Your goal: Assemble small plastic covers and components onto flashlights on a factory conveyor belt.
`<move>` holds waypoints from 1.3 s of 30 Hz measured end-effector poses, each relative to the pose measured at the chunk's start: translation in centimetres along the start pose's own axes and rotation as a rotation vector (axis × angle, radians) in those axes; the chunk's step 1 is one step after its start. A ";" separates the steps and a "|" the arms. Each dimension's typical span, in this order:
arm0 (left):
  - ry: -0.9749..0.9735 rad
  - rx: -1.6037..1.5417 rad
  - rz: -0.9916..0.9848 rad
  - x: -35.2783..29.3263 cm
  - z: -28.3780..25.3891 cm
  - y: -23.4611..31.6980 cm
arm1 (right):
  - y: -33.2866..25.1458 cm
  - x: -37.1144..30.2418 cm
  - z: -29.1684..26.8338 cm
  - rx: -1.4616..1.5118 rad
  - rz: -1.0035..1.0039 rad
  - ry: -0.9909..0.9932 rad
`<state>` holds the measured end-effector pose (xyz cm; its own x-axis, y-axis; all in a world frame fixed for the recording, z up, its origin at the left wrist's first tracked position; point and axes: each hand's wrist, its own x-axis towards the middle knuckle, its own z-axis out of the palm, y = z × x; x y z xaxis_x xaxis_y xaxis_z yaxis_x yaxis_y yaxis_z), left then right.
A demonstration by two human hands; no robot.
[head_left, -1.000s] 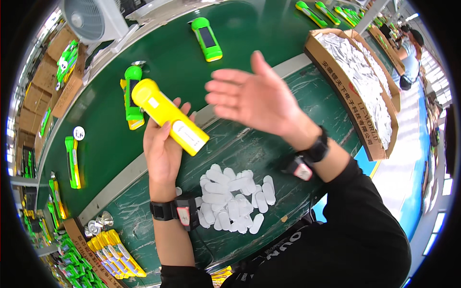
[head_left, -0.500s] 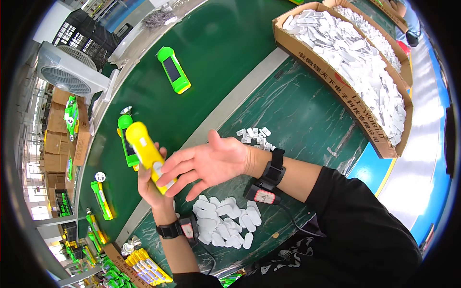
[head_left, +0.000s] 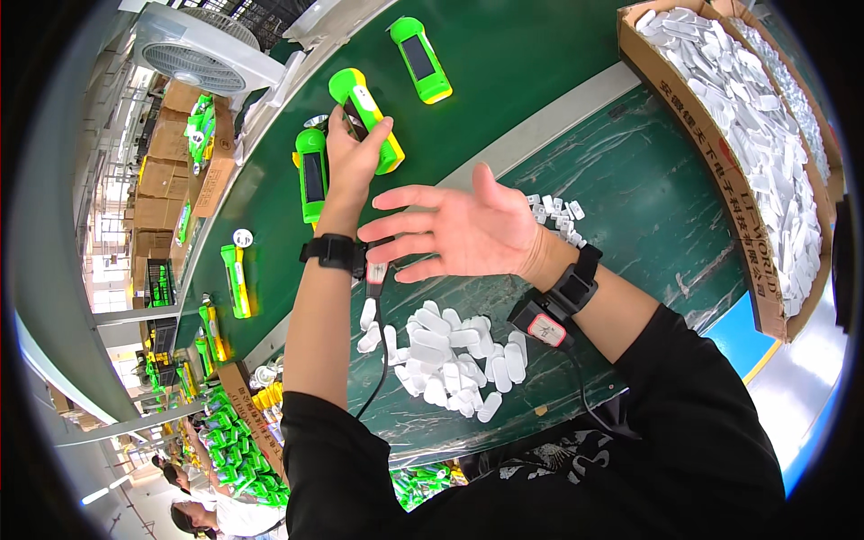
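Observation:
My left hand (head_left: 355, 160) reaches over the green belt and grips a green-and-yellow flashlight (head_left: 364, 101) with a dark panel on its face. The thumb lies along one edge and the fingers along the other. Just left of it, another green flashlight (head_left: 312, 175) with a dark panel lies on the belt; a third flashlight (head_left: 419, 58) lies beyond to the right. My right hand (head_left: 468, 225) is open and empty, palm showing and fingers spread, above the dark green bench. Near it are a pile of white oval pieces (head_left: 450, 355) and a cluster of small white parts (head_left: 562, 216).
A cardboard box (head_left: 693, 171) full of white pieces stands at the right. More flashlights (head_left: 236, 279) lie on the belt (head_left: 504, 54) at the left. A grey fan (head_left: 193, 58) stands beyond the belt. A box of green flashlights (head_left: 238, 450) and people are at lower left.
My left hand has moved away over the belt and turned the flashlight from its yellow back to its green, dark-panelled face. My right hand has parted from it, staying open. The view has shifted.

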<state>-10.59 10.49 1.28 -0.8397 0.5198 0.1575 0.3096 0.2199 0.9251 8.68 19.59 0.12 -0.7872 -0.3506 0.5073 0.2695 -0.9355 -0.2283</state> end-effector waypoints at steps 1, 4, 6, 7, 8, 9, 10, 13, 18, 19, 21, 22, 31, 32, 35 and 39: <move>0.017 0.031 0.024 0.3 0.3 -0.3 | -0.1 0.0 0.1 0.004 -0.011 0.024; 0.108 0.204 0.131 1.1 -0.4 -2.1 | 0.3 -0.2 0.1 0.017 -0.026 0.049; 0.162 0.400 0.084 1.6 -0.5 -2.4 | 0.1 -0.3 0.2 -0.004 -0.034 0.066; 0.200 0.525 0.088 1.8 -0.5 -2.4 | 0.1 -0.3 0.3 -0.010 -0.042 0.089; 0.202 0.524 0.097 2.1 -0.6 -2.4 | 0.1 -0.3 0.1 -0.006 -0.047 0.083; 0.176 0.599 0.042 2.2 -0.6 -2.2 | 0.1 -0.3 0.1 -0.011 -0.048 0.080; 0.152 0.675 -0.016 2.3 -0.6 -2.0 | 0.1 -0.2 0.2 0.020 -0.067 0.065; 0.238 0.781 0.183 1.3 0.1 -1.3 | 0.2 0.0 0.3 0.025 -0.077 0.082; 0.208 0.901 0.214 -0.6 -3.6 0.6 | -0.1 -0.3 -0.2 0.005 -0.093 0.156; 0.239 1.035 0.187 -1.3 -4.9 0.6 | -0.1 -0.2 -0.1 0.001 -0.092 0.150; 0.277 1.103 0.180 -2.4 -6.8 -0.1 | -0.2 -0.1 0.3 -0.041 -0.084 0.183; 0.165 1.096 0.164 -2.6 -7.3 -0.8 | -0.2 -0.2 0.3 -0.003 -0.114 0.148; 0.103 1.231 -0.055 -3.6 -10.8 -4.3 | 1.3 0.9 -0.5 0.003 -0.110 0.113; 0.109 1.262 -0.050 -3.6 -11.7 -5.4 | 1.3 0.9 -0.5 -0.011 -0.108 0.110; 0.095 1.229 -0.131 -3.8 -10.2 -5.1 | 0.3 -1.2 -0.8 -0.032 -0.122 0.145; 0.137 1.228 -0.104 -4.9 -15.1 -6.8 | -0.2 -1.8 -0.6 -0.044 -0.122 0.157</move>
<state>-15.33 -5.99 -0.60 -0.9019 0.3797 0.2059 0.3900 0.9207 0.0104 9.75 20.45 -1.22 -0.8904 -0.2203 0.3984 0.1449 -0.9667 -0.2108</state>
